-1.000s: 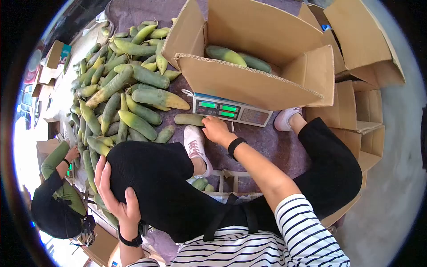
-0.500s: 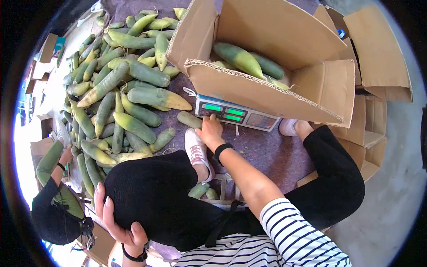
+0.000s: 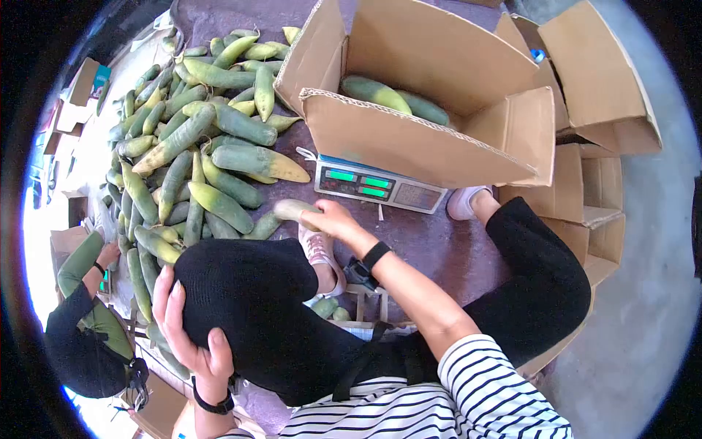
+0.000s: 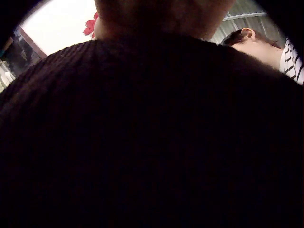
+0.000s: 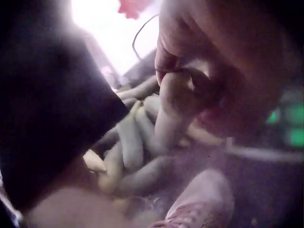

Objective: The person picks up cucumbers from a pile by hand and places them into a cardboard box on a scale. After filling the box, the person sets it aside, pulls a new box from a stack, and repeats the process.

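Note:
My right hand [image 3: 329, 216] grips a short green cucumber-like vegetable [image 3: 291, 208], lifted just above the mat in front of the weighing scale [image 3: 376, 185]. In the right wrist view the fingers [image 5: 190, 61] curl round that vegetable [image 5: 171, 111], blurred and close. My left hand [image 3: 191, 329] rests flat on my left knee in black trousers [image 3: 248, 293]; the left wrist view shows only dark fabric [image 4: 152, 133]. A large pile of green vegetables [image 3: 197, 139] lies to the left. An open cardboard box [image 3: 424, 110] sits on the scale with a few vegetables [image 3: 373, 91] inside.
More cardboard boxes [image 3: 599, 95] stand at the right. My pink shoes [image 3: 320, 252] rest on the purple mat [image 3: 431, 241]. Another person in green sleeves [image 3: 88, 322] crouches at the lower left. A wooden crate [image 3: 358, 304] with vegetables sits between my legs.
My right hand left the scale's front, moved left and down, and took hold of the short vegetable that lay on the mat. The left hand stays on the knee.

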Available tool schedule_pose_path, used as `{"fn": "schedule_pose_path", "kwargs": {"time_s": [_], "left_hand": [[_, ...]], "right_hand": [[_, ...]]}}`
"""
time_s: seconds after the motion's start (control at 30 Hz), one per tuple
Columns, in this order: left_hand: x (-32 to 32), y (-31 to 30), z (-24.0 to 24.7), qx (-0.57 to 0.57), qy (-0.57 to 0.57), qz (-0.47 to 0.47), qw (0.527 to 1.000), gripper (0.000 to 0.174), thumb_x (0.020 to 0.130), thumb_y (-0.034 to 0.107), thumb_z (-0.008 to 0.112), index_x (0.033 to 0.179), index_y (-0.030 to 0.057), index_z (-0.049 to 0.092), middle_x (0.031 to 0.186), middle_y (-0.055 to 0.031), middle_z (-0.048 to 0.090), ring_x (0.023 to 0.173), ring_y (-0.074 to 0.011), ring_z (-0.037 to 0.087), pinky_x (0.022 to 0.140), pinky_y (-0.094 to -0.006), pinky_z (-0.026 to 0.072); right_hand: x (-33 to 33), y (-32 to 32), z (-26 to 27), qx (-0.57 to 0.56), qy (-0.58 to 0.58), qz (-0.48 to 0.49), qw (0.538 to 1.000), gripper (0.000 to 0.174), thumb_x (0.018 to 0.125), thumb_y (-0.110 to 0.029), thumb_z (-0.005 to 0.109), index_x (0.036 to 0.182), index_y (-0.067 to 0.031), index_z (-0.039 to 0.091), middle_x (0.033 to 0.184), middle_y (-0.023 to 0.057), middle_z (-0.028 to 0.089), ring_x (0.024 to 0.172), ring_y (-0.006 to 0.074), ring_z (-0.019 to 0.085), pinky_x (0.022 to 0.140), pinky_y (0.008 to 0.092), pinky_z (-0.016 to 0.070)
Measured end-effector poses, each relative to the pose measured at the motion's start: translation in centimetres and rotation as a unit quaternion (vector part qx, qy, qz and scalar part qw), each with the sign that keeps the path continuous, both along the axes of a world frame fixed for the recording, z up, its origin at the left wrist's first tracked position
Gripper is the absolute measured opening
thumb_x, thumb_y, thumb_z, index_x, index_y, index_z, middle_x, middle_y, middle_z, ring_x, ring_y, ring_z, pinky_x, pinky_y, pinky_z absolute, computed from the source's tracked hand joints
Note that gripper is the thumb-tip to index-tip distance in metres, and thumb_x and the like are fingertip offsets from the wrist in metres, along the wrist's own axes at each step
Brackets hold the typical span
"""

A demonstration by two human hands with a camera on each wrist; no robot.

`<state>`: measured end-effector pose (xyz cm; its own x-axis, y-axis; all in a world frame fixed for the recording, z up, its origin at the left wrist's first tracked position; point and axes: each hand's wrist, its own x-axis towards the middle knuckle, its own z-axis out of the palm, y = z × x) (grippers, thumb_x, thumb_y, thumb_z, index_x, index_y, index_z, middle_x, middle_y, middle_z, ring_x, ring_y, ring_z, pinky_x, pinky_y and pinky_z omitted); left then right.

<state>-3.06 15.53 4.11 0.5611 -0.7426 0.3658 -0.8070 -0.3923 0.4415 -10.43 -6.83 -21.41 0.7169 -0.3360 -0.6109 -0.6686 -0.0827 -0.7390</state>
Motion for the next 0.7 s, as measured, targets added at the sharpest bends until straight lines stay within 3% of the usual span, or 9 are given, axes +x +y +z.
{"fn": "schedule_pose_path", "kwargs": {"time_s": [0.1, 0.13, 0.17, 0.23, 0.27, 0.33, 0.43, 0.63, 0.7], "left_hand": [[-0.6, -0.4, 0.3, -0.003, -0.003, 0.007, 1.0, 0.055, 0.087, 0.034, 0.053, 0.129, -0.0007, 0.044, 0.133, -0.0249, 0.043, 0.123, -0.0383, 0.042, 0.105, -0.0471, 0.0283], [-0.7, -0.6, 0.6, -0.004, -0.004, 0.005, 1.0, 0.054, 0.086, 0.032, 0.055, 0.128, -0.0005, 0.046, 0.133, -0.024, 0.044, 0.123, -0.0371, 0.043, 0.105, -0.0455, 0.0291], [-0.9, -0.8, 0.8, -0.01, -0.007, 0.005, 1.0, 0.054, 0.086, 0.032, 0.055, 0.128, -0.0005, 0.046, 0.133, -0.024, 0.044, 0.123, -0.0371, 0.043, 0.105, -0.0455, 0.0291], [-1.3, -1.3, 1.1, -0.021, 0.003, -0.017, 1.0, 0.052, 0.086, 0.032, 0.055, 0.127, -0.0004, 0.048, 0.133, -0.0229, 0.044, 0.123, -0.0362, 0.042, 0.105, -0.0449, 0.0295], [-1.6, -1.6, 1.3, -0.032, 0.008, -0.019, 0.999, 0.05, 0.084, 0.027, 0.058, 0.125, -0.0005, 0.049, 0.132, -0.0214, 0.045, 0.123, -0.0356, 0.042, 0.105, -0.0441, 0.0299], [-2.1, -2.2, 1.6, -0.04, 0.005, -0.033, 0.999, 0.05, 0.082, 0.024, 0.059, 0.125, -0.0003, 0.049, 0.132, -0.0208, 0.046, 0.123, -0.0357, 0.042, 0.104, -0.044, 0.0301], [-3.1, -3.0, 2.3, -0.037, -0.004, -0.062, 0.997, 0.05, 0.078, 0.016, 0.061, 0.125, 0.0013, 0.05, 0.131, -0.0193, 0.046, 0.122, -0.0361, 0.043, 0.104, -0.0441, 0.0305], [-4.8, -4.5, 3.4, -0.013, 0.001, -0.104, 0.994, 0.052, 0.079, 0.014, 0.063, 0.127, 0.0018, 0.048, 0.134, -0.0181, 0.043, 0.124, -0.0351, 0.041, 0.105, -0.0436, 0.0292], [-5.0, -4.7, 3.1, -0.058, 0.09, -0.156, 0.982, 0.053, 0.08, 0.015, 0.063, 0.129, 0.0017, 0.046, 0.136, -0.018, 0.042, 0.127, -0.0339, 0.038, 0.107, -0.0425, 0.0274]], "right_hand": [[-1.2, -1.8, 9.6, -0.036, -0.167, -0.032, 0.985, 0.052, 0.079, -0.046, 0.065, 0.105, -0.0009, 0.061, 0.095, 0.0168, 0.066, 0.087, 0.023, 0.064, 0.078, 0.0358, 0.0484], [-2.1, -2.6, 14.9, -0.099, -0.23, -0.042, 0.967, 0.05, 0.078, -0.044, 0.067, 0.103, -0.0009, 0.061, 0.094, 0.0166, 0.064, 0.088, 0.0258, 0.063, 0.078, 0.0369, 0.0486], [-2.7, -3.2, 17.6, -0.278, -0.278, -0.049, 0.918, 0.048, 0.076, -0.04, 0.067, 0.105, -0.0016, 0.06, 0.095, 0.0166, 0.062, 0.088, 0.029, 0.061, 0.078, 0.0377, 0.0489], [-4.6, -5.1, 23.9, -0.434, -0.337, -0.092, 0.831, 0.045, 0.074, -0.036, 0.069, 0.104, -0.0025, 0.061, 0.091, 0.016, 0.06, 0.087, 0.031, 0.06, 0.077, 0.0384, 0.0493], [-5.3, -6.1, 26.1, -0.474, -0.349, -0.134, 0.797, 0.04, 0.072, -0.039, 0.068, 0.095, -0.0064, 0.062, 0.083, 0.017, 0.058, 0.079, 0.0329, 0.06, 0.071, 0.0418, 0.0502], [-6.7, -8.9, 27.5, -0.543, -0.317, -0.182, 0.756, 0.044, 0.074, -0.04, 0.066, 0.101, -0.0057, 0.063, 0.088, 0.018, 0.06, 0.082, 0.0335, 0.06, 0.072, 0.0418, 0.0503], [-9.7, -12.6, 27.3, -0.544, -0.218, -0.137, 0.798, 0.043, 0.083, -0.038, 0.06, 0.11, -0.0043, 0.061, 0.099, 0.0212, 0.06, 0.094, 0.0354, 0.06, 0.082, 0.0426, 0.0481], [-15.6, -13.2, 30.5, -0.58, -0.199, -0.084, 0.786, 0.036, 0.086, -0.032, 0.057, 0.109, -0.0045, 0.062, 0.106, 0.0184, 0.059, 0.1, 0.0332, 0.058, 0.088, 0.0404, 0.0456], [-17.3, -13.7, 31.3, -0.562, -0.184, -0.058, 0.804, 0.034, 0.087, -0.031, 0.058, 0.108, -0.0044, 0.062, 0.107, 0.0167, 0.06, 0.101, 0.0319, 0.058, 0.089, 0.0397, 0.0451]]}}
